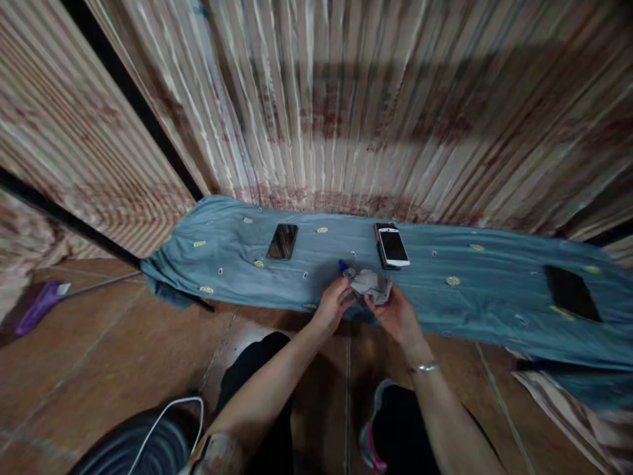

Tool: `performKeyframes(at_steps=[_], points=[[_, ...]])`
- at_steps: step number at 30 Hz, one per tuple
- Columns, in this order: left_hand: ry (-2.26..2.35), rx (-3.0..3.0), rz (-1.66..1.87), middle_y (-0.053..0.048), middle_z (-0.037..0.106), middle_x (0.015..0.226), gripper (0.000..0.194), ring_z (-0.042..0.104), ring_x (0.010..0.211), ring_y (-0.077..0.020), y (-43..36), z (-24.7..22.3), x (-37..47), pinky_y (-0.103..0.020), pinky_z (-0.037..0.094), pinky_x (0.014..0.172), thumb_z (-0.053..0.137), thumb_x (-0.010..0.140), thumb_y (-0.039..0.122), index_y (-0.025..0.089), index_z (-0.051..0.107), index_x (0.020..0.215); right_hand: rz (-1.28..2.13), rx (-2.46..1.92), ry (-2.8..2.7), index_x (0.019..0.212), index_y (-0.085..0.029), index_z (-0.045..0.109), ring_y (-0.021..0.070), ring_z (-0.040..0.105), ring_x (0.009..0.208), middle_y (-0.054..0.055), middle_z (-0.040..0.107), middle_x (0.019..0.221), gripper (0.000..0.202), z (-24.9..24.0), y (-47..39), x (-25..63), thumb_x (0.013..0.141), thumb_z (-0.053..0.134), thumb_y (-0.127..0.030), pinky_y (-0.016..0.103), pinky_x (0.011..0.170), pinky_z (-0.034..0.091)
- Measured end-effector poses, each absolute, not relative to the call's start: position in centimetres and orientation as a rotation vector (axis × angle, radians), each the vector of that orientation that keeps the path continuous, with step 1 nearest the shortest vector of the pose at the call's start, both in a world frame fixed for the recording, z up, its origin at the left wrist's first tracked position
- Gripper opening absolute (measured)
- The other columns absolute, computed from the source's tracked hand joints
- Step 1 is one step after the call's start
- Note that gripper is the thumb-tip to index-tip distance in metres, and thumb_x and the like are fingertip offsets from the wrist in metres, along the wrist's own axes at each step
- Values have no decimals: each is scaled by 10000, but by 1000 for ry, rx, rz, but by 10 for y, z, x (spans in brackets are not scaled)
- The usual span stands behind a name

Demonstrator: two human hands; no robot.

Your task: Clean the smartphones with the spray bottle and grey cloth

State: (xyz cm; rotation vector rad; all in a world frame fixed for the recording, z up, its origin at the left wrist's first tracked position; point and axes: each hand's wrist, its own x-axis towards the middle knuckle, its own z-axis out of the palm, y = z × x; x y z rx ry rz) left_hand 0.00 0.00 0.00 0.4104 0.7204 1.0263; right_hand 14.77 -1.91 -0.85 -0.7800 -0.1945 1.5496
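Observation:
My left hand (335,302) and my right hand (393,315) meet over the near edge of a blue cloth (494,290) spread on the floor. Between them they hold a small grey rag (372,284). A small bottle with a blue cap (345,268) shows just beyond my left fingers, and I cannot tell whether the hand grips it. Just behind the rag, a white phone (394,247) rests on a dark phone. Farther left on the cloth lies a black phone (283,241). A bracelet circles my right wrist.
A dark tablet-like slab (572,293) lies on the cloth at the right. A striped curtain (346,105) hangs behind. A purple broom (37,307) lies on the tiled floor at left. A white cable (168,415) loops by my left knee.

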Motion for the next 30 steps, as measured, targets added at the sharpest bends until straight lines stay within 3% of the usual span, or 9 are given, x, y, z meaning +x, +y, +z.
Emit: performKeyframes(at_steps=[3, 5, 10, 13, 17, 20, 24, 27, 30], points=[[673, 362, 948, -45, 664, 909, 269, 584, 880, -169, 0, 2, -4, -321, 420, 874, 732, 698, 388, 183, 668, 859, 1522, -804, -291, 857, -268, 703, 140, 691, 841, -44, 755, 915, 88, -15, -14, 129, 795, 643, -284, 277, 720, 577], [680, 339, 925, -40, 669, 877, 260, 594, 829, -159, 1, 1, -7, -313, 430, 850, 737, 698, 363, 176, 670, 866, 1464, -855, -433, 861, -252, 713, 169, 683, 913, -20, 753, 944, 139, -19, -12, 117, 765, 672, -344, 319, 832, 551], [770, 305, 944, -38, 675, 782, 195, 608, 720, -141, 4, -2, -11, -302, 470, 754, 763, 664, 239, 140, 663, 800, 1297, -1016, -731, 1043, -228, 698, 228, 572, 1173, 12, 704, 1133, 373, -25, -7, 104, 737, 682, -441, 412, 1092, 342], [833, 337, 997, -40, 682, 745, 193, 612, 664, -133, 6, -5, -15, -296, 489, 708, 785, 620, 218, 125, 664, 737, 1218, -1142, -879, 1173, -236, 640, 234, 549, 1202, 17, 655, 1232, 484, -27, -2, 110, 765, 629, -497, 424, 1088, 342], [898, 447, 1050, -70, 713, 766, 291, 642, 681, -163, 12, -8, -26, -310, 506, 697, 814, 574, 292, 117, 697, 774, 961, -1342, -1066, 1077, -195, 682, 254, 613, 1098, 76, 694, 1144, 481, -30, 7, 127, 840, 489, -567, 429, 994, 434], [974, 555, 1085, -56, 711, 715, 325, 632, 650, -164, 19, -12, -38, -291, 499, 639, 825, 537, 343, 118, 715, 746, 617, -1553, -1310, 1081, -172, 675, 282, 629, 1044, 126, 694, 1121, 463, -31, 14, 136, 857, 484, -529, 455, 942, 460], [1050, 680, 1115, -28, 686, 627, 299, 588, 574, -134, 23, -14, -54, -259, 471, 579, 828, 520, 357, 120, 719, 666, 319, -1725, -1645, 1207, -145, 598, 304, 578, 1125, 175, 643, 1197, 431, -32, 25, 132, 884, 491, -411, 466, 969, 426], [974, 613, 1082, -52, 727, 753, 369, 641, 673, -176, 22, -9, -61, -303, 510, 648, 841, 509, 331, 129, 743, 802, 339, -1811, -1759, 1246, -115, 554, 314, 540, 1166, 200, 614, 1224, 465, -34, 33, 122, 843, 580, -345, 453, 979, 405], [908, 530, 1088, -66, 739, 846, 420, 667, 781, -202, 22, -6, -66, -331, 520, 740, 859, 475, 245, 136, 736, 861, 593, -1801, -1587, 1143, -130, 608, 319, 518, 1181, 188, 629, 1182, 409, -36, 41, 116, 752, 662, -237, 448, 1005, 363]])
